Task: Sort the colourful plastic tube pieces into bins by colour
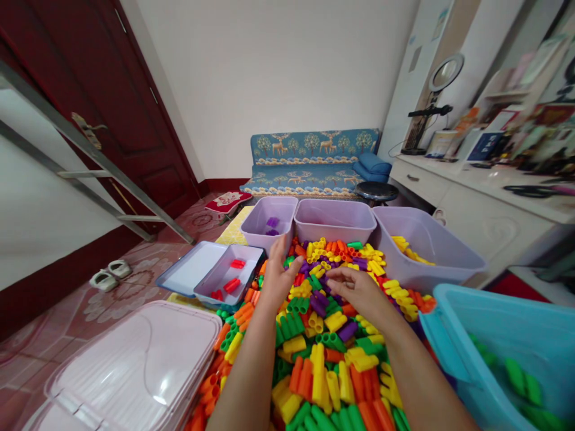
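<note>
Both hands hover over a large heap of plastic tube pieces [335, 323] in yellow, green, orange and purple. My left hand [281, 272] is above the left part of the heap, its fingers apart and nothing visible in them. To its right, my right hand [353, 287] has curled fingers near purple and yellow pieces; whether it grips one is hidden. Beyond the heap stand a lilac bin with purple pieces [269, 211], a middle lilac bin [335, 230] and a lilac bin with yellow pieces [431, 263]. A shallow box [211, 276] holds red pieces.
At the right front is a blue tub [449, 335] with green pieces. Clear lids [135, 365] lie at the left front. Farther off are a patterned sofa [314, 161], a stool [376, 191], a ladder [90, 146], white shoes [104, 280] and a cluttered dresser [489, 191].
</note>
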`<state>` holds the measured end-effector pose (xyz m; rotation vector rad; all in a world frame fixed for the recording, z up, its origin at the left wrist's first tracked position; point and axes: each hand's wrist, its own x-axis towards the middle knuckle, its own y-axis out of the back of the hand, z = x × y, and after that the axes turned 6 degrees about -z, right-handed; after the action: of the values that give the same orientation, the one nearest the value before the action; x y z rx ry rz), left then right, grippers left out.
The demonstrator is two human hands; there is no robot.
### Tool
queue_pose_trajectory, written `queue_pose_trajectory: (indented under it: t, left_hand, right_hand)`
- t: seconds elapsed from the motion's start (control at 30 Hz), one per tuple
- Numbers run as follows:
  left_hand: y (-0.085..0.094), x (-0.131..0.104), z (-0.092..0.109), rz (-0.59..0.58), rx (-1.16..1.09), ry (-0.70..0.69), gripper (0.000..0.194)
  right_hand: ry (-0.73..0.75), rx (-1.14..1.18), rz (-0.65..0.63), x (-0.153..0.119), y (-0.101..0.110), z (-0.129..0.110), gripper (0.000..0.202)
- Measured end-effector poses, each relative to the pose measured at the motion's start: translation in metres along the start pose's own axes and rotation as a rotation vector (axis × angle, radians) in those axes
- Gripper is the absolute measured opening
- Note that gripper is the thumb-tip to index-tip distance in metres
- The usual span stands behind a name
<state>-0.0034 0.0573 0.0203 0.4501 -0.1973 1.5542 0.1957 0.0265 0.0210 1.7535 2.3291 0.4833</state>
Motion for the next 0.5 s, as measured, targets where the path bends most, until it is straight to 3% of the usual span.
queue_pose_trajectory:
  t: [0.1, 0.17, 0.3, 0.5]
  left_hand:
    - [-0.002, -0.004, -0.002, -0.161, 0.167, 0.075, 0.036]
    - [-0.002, -0.007, 0.0, -0.224, 0.34, 0.122, 0.03]
    - [-0.003, -0.013, 0.003, -0.339, 0.674, 0.22, 0.032]
    - [-0.011, -0.018, 0.001, -0.404, 0.771, 0.283, 0.041]
  right_hand:
    - [-0.01, -0.175, 0.04, -0.001, 0.002, 0.005, 0.027]
    - [-0.059, -0.356, 0.065, -0.002, 0.003, 0.007, 0.025]
    - [-0.154, -0.708, 0.082, -0.004, 0.003, 0.008, 0.033]
    - [-0.235, -0.865, 0.015, -0.002, -0.004, 0.01, 0.054]
